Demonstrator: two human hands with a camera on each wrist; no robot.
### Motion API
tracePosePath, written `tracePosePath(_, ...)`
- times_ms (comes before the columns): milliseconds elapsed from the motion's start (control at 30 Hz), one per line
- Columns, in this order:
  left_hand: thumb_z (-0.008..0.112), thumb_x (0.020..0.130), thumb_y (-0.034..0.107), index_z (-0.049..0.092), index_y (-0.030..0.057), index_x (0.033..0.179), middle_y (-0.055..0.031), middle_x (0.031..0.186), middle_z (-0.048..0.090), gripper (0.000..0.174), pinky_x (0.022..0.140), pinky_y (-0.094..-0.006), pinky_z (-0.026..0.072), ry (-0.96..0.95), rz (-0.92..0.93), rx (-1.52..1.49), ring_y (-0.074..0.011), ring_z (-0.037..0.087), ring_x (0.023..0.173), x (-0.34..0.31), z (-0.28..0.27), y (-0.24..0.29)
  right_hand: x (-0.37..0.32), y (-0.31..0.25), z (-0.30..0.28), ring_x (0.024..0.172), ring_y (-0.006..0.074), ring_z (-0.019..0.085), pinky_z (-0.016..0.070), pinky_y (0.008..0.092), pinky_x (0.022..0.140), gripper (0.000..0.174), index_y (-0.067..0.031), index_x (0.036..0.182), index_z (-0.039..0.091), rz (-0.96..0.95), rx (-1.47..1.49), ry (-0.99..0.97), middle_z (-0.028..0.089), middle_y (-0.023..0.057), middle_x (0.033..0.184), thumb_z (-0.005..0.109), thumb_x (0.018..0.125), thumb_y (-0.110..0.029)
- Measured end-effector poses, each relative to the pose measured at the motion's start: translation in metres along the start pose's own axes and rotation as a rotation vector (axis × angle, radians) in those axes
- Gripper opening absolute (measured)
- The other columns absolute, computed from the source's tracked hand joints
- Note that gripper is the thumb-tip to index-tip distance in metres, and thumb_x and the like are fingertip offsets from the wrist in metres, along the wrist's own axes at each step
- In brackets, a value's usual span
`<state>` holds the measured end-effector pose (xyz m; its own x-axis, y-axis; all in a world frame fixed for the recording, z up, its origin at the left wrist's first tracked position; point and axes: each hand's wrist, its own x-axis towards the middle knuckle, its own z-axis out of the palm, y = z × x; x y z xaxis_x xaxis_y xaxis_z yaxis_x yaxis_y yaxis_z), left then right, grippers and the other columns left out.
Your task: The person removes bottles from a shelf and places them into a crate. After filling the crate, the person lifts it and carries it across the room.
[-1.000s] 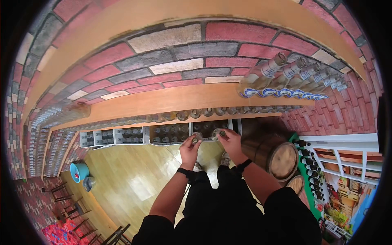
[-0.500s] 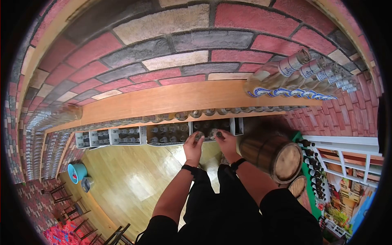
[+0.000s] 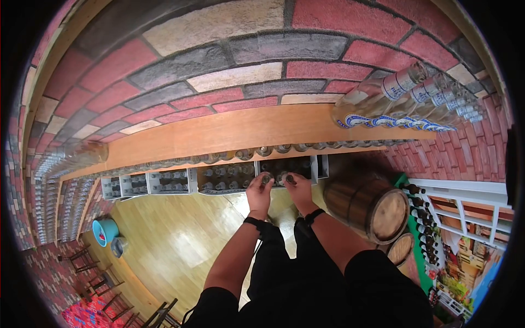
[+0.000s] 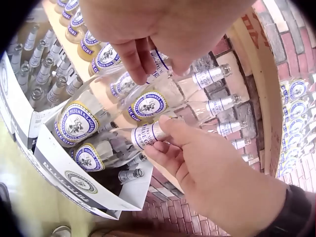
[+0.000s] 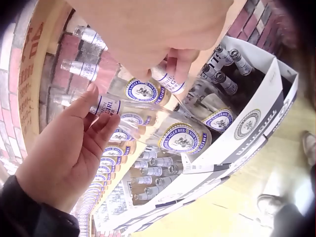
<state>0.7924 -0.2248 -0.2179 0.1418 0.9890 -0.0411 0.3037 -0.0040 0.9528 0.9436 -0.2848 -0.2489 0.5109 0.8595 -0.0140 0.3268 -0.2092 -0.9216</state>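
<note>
My left hand (image 3: 258,197) grips one clear glass beer bottle by its labelled neck; the bottle's body (image 5: 182,139), with a round blue-and-white label, hangs down at a tilt. A second matching bottle (image 4: 89,157) is held likewise at the neck by my right hand (image 3: 299,195). Both hands are side by side, thumb and fingers wrapped on the necks. Close below the bottles is a white cardboard crate (image 4: 81,180) with several bottles standing in its dark inside.
More crates of bottles (image 3: 169,183) line the wall to the left. Above them runs a wooden shelf (image 3: 229,128), with a row of labelled bottles (image 3: 402,104) at its right end. Wooden barrels (image 3: 363,210) stand at right. A blue bucket (image 3: 104,230) is on the floor at left.
Both hands have come a little closer together, still holding the bottles, over the crate. The head view has shifted closer to the wall and shelf.
</note>
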Motion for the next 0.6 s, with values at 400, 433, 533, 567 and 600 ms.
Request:
tracePosePath(400, 0.081, 0.088, 0.01, 0.072, 0.0007, 0.12, -0.0121, 0.111, 0.075, 0.035, 0.068, -0.027, 0.0523, -0.075, -0.059, 0.055, -0.013, 0.064, 0.074, -0.01, 0.006, -0.052, 0.001, 0.016, 0.008, 0.076, 0.0221, 0.071, 0.0541, 0.0323, 0.067, 0.027, 0.0015, 0.108, 0.071, 0.057, -0.089, -0.085, 0.071, 0.0169, 0.088, 0.079, 0.086, -0.012)
tracePosePath(433, 0.081, 0.087, 0.01, 0.072, 0.0008, 0.12, -0.0125, 0.11, 0.075, 0.035, 0.069, -0.0277, 0.0525, -0.091, -0.061, 0.082, -0.014, 0.064, 0.074, -0.01, 0.006, -0.055, 0.001, 0.015, 0.009, 0.077, 0.0252, 0.072, 0.0545, 0.0334, 0.068, 0.026, 0.0011, 0.107, 0.071, 0.041, -0.107, -0.078, 0.071, 0.018, 0.089, 0.078, 0.086, -0.012)
tracePosePath(533, 0.081, 0.086, 0.01, 0.072, 0.001, 0.12, -0.0134, 0.108, 0.075, 0.037, 0.07, -0.0292, 0.0529, -0.116, -0.067, 0.12, -0.0158, 0.064, 0.074, -0.008, 0.008, -0.053, 0.003, 0.017, 0.01, 0.078, 0.03, 0.072, 0.055, 0.035, 0.068, 0.025, 0.0004, 0.106, 0.071, 0.037, -0.121, -0.081, 0.071, 0.0193, 0.09, 0.078, 0.086, -0.013)
tracePosePath(567, 0.082, 0.085, 0.011, 0.072, 0.0011, 0.12, -0.0139, 0.107, 0.075, 0.038, 0.07, -0.03, 0.0531, -0.122, -0.068, 0.132, -0.0168, 0.064, 0.073, -0.008, 0.008, -0.051, 0.004, 0.018, 0.011, 0.078, 0.0318, 0.071, 0.0551, 0.0356, 0.069, 0.025, -0.0001, 0.105, 0.072, 0.046, -0.115, -0.09, 0.071, 0.0196, 0.091, 0.078, 0.085, -0.014)
tracePosePath(600, 0.082, 0.085, 0.011, 0.072, 0.0011, 0.12, -0.0139, 0.107, 0.075, 0.038, 0.07, -0.03, 0.0531, -0.123, -0.069, 0.132, -0.0168, 0.064, 0.073, -0.008, 0.01, -0.055, 0.003, 0.022, 0.012, 0.078, 0.0318, 0.071, 0.0551, 0.0356, 0.069, 0.025, -0.0001, 0.105, 0.072, 0.047, -0.116, -0.09, 0.071, 0.0196, 0.091, 0.078, 0.085, -0.014)
